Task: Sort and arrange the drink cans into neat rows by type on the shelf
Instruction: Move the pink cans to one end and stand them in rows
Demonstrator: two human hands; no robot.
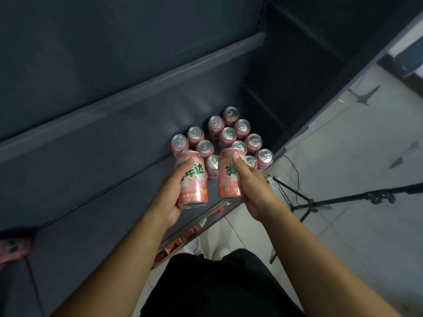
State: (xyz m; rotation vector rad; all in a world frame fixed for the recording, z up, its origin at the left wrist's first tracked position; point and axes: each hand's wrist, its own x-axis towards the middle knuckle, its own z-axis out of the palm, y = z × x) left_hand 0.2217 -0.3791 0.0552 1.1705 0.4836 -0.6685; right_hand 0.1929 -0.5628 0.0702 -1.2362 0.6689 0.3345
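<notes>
My left hand [174,191] grips a pink drink can [194,188] with green characters, held upright just above the dark blue shelf [96,179]. A second pink can [227,179] of the same kind is gripped in my right hand [250,186], beside the first. Just beyond both held cans, several matching pink cans [229,136] stand upright in diagonal rows at the shelf's right end, silver tops showing. The held cans hide parts of the nearest standing ones.
Another pink can [12,248] lies at the far left edge. Red packages [174,244] show on a lower shelf under the front edge. A black tripod [320,202] stands on the tiled floor to the right. A dark upright panel [286,88] closes the shelf's right end.
</notes>
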